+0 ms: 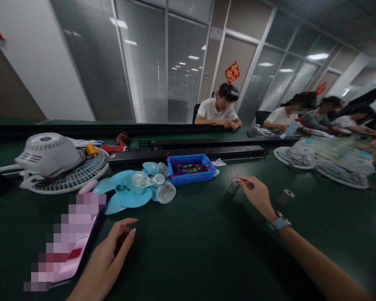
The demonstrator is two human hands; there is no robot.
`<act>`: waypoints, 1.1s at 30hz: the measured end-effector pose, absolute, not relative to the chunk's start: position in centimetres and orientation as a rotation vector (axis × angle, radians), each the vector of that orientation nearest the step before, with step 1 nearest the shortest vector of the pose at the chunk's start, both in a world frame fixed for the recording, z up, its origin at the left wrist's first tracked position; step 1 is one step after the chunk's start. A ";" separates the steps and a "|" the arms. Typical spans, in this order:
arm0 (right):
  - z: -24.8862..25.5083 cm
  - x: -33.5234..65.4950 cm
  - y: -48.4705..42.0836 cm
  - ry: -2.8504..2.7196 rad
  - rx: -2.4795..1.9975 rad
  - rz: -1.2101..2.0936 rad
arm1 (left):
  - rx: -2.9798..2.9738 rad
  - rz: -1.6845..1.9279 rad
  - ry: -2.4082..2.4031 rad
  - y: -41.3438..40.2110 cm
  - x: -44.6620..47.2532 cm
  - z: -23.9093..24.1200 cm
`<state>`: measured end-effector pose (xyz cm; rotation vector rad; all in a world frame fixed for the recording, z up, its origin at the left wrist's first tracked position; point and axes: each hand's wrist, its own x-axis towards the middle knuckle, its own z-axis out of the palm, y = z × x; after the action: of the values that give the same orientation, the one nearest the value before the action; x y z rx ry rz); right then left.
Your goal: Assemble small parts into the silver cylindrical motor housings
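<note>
My right hand (256,195) pinches the top edge of a grey metal cylinder (233,187), which looks like a small motor and stands on the green table. A second grey cylinder (285,197) stands to the right of that wrist. At the lower left, my left hand (115,246) rests over the table with thumb and fingers apart, holding nothing. Beside it lies a phone (78,242) with a pink screen. Beyond the left hand are stacked blue and clear fan blades (141,188).
A blue tray (192,179) of wired circuit boards sits mid-table before a long black power strip (188,154). Fan housings (50,156) stand at left and fan guards (296,155) at right. A red power tool (115,146) lies behind. People (219,108) sit across the table.
</note>
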<state>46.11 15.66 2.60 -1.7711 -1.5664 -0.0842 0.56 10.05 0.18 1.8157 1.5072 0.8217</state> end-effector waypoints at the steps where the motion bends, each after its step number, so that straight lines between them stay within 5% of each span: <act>1: 2.6 46.0 15.6 -1.574 -1.774 -0.082 | 1.821 0.819 1.505 10.1 0.5 0.2; 27: 0.8 43.6 14.9 -1.508 -1.773 0.183 | 1.859 0.832 1.429 9.5 1.0 1.4; 33: 3.0 30.1 8.7 -2.005 -1.361 0.771 | 2.033 0.967 1.219 7.6 1.9 1.4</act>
<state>30.13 8.70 2.99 -1.3613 -2.0047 0.7714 1.87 7.62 1.38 2.0332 1.2185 0.9674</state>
